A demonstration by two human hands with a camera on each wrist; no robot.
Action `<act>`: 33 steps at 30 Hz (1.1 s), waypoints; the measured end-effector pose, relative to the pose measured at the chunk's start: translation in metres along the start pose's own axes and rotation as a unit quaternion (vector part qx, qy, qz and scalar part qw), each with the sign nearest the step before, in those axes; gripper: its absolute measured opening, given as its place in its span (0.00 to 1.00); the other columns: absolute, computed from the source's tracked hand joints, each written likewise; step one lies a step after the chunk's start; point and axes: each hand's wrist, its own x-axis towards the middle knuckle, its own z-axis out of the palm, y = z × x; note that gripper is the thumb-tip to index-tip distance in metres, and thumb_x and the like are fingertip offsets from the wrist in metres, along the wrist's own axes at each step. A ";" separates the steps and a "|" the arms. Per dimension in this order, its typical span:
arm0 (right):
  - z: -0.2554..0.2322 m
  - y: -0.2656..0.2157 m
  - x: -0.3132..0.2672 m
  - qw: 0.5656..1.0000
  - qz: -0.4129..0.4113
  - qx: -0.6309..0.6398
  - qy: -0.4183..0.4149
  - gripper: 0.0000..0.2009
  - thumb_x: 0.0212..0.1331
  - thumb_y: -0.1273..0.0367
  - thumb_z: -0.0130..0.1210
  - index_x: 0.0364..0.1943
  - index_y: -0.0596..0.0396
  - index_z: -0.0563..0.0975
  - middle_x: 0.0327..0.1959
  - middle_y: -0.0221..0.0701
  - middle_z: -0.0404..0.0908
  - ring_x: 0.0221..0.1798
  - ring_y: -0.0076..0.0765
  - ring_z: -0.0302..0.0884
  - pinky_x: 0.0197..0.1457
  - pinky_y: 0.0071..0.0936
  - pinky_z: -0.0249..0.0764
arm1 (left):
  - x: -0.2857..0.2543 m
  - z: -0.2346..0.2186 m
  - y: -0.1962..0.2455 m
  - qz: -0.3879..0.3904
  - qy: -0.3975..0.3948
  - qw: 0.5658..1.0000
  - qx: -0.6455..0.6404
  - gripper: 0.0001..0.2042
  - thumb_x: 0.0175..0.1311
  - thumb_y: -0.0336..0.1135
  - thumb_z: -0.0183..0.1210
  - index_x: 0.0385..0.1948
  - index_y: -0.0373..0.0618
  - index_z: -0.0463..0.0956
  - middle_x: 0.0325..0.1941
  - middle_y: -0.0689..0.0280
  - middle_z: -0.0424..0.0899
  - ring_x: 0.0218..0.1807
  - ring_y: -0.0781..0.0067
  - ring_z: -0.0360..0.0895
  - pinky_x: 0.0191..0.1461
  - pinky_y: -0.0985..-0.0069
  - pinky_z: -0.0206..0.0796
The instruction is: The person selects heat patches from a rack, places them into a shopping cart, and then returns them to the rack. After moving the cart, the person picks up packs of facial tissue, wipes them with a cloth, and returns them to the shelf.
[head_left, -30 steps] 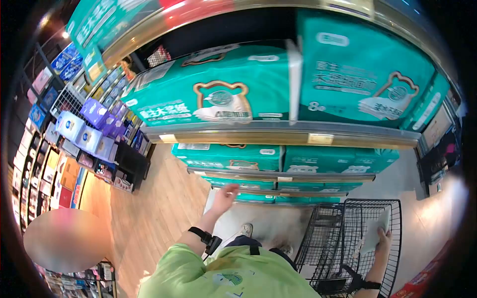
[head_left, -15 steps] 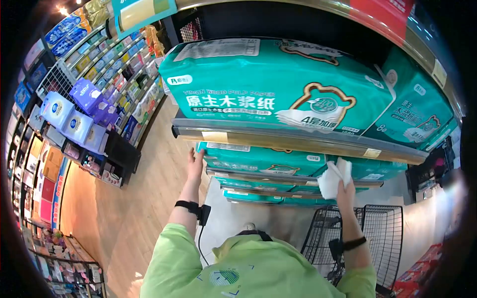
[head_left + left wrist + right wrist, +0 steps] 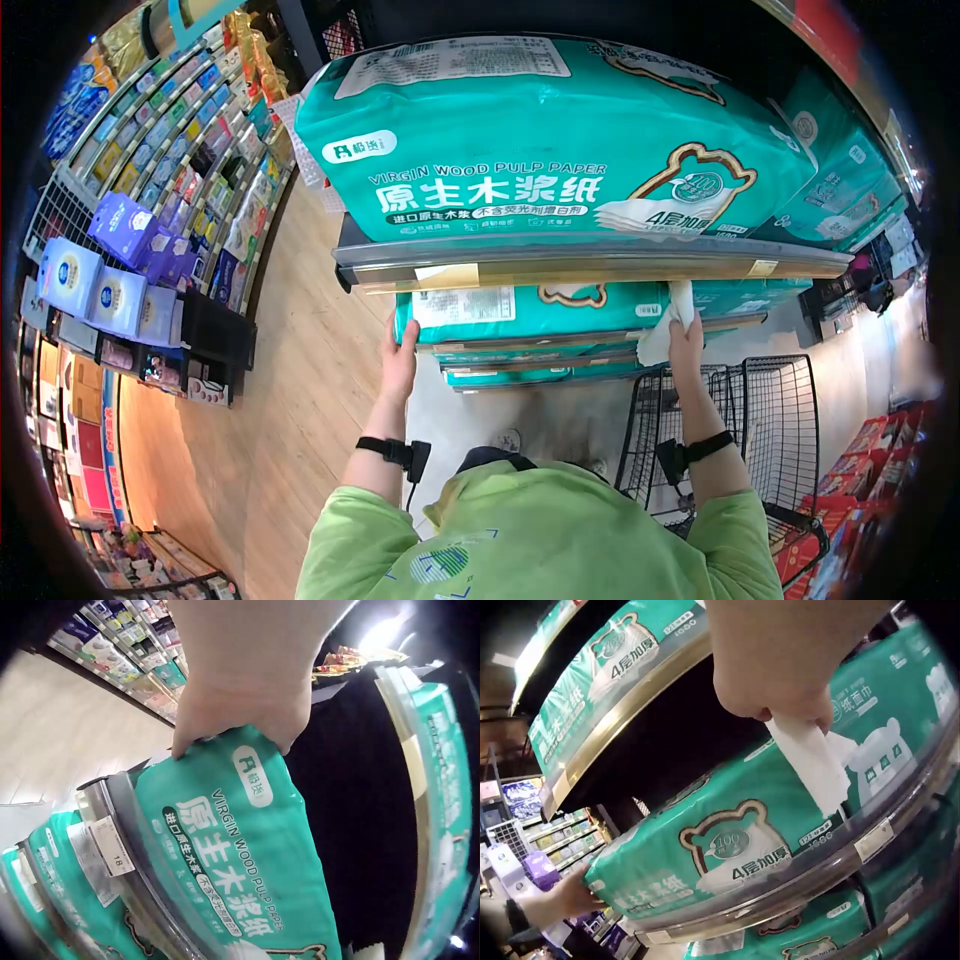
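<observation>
My left hand [image 3: 398,365] grips the left end of a long green tissue pack [image 3: 460,308] on the shelf below the large upper pack. In the left wrist view the hand spans the end of this pack [image 3: 232,832], thumb at one edge and fingers at the other; some fingertips are hidden. My right hand [image 3: 686,348] pinches a folded white cloth [image 3: 655,342]. In the right wrist view the cloth [image 3: 810,765] hangs from the fingers in front of the seam between this pack and the neighbouring green one [image 3: 889,750].
Above sits another big green pack [image 3: 500,140] on a shelf with a protruding front rail [image 3: 600,264]. A black wire cart [image 3: 780,420] stands at my right, beside red packages [image 3: 860,470]. Wooden floor [image 3: 280,420] and a stocked display [image 3: 110,290] lie to the left.
My right hand has risen from the cart with the cloth and come to the shelf front. The left hand has moved up and left onto the pack's end. The view has shifted nearer the shelf.
</observation>
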 end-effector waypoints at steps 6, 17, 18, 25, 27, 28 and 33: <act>-0.005 -0.003 -0.017 0.950 0.184 0.250 -0.020 0.26 0.49 0.73 0.45 0.58 0.58 0.64 0.45 0.34 0.71 0.47 0.38 0.71 0.53 0.34 0.68 | -0.035 -0.024 -0.029 -0.047 -0.009 0.995 -0.090 0.30 0.63 0.36 0.56 0.65 0.41 0.54 0.62 0.63 0.65 0.62 0.73 0.62 0.65 0.74 0.52; -0.017 -0.004 -0.054 0.936 0.255 0.239 -0.044 0.20 0.42 0.76 0.46 0.46 0.58 0.69 0.35 0.30 0.70 0.40 0.34 0.70 0.44 0.31 0.68 | -0.034 -0.037 0.002 -0.086 -0.053 0.995 -0.007 0.26 0.64 0.40 0.56 0.60 0.37 0.63 0.60 0.63 0.70 0.59 0.70 0.67 0.64 0.73 0.55; -0.037 -0.012 -0.072 0.938 0.238 0.253 -0.014 0.21 0.43 0.76 0.46 0.47 0.58 0.70 0.36 0.29 0.71 0.39 0.31 0.70 0.43 0.29 0.68 | -0.051 -0.037 0.034 -0.084 -0.062 0.992 0.077 0.25 0.64 0.38 0.57 0.60 0.37 0.63 0.59 0.63 0.70 0.59 0.70 0.68 0.64 0.72 0.57; -0.062 -0.119 -0.117 0.960 0.257 0.108 0.016 0.18 0.45 0.73 0.49 0.44 0.61 0.73 0.31 0.27 0.73 0.34 0.24 0.69 0.39 0.22 0.65 | -0.039 -0.079 0.116 -0.120 -0.162 0.956 0.211 0.22 0.65 0.37 0.55 0.57 0.37 0.64 0.50 0.61 0.75 0.50 0.70 0.71 0.53 0.73 0.64; -0.075 -0.127 -0.134 0.965 0.243 0.082 0.061 0.16 0.46 0.71 0.50 0.41 0.62 0.75 0.26 0.26 0.74 0.30 0.23 0.69 0.36 0.21 0.65 | -0.030 -0.070 0.123 -0.179 -0.188 0.924 0.280 0.26 0.65 0.40 0.54 0.62 0.39 0.60 0.52 0.60 0.75 0.50 0.66 0.72 0.51 0.72 0.66; -0.081 -0.138 -0.144 0.961 0.257 0.038 0.090 0.15 0.45 0.71 0.50 0.40 0.63 0.75 0.25 0.26 0.74 0.29 0.24 0.69 0.34 0.21 0.66 | -0.021 -0.068 0.124 -0.141 -0.216 0.936 0.239 0.22 0.66 0.40 0.53 0.58 0.38 0.63 0.50 0.61 0.76 0.49 0.69 0.72 0.52 0.73 0.65; -0.043 -0.173 -0.187 0.917 0.278 -0.067 0.279 0.17 0.42 0.69 0.51 0.37 0.68 0.74 0.26 0.35 0.75 0.30 0.31 0.72 0.32 0.27 0.68 | 0.039 -0.064 0.090 -0.049 -0.326 0.934 0.135 0.13 0.65 0.37 0.55 0.44 0.36 0.72 0.37 0.67 0.78 0.39 0.80 0.71 0.44 0.80 0.63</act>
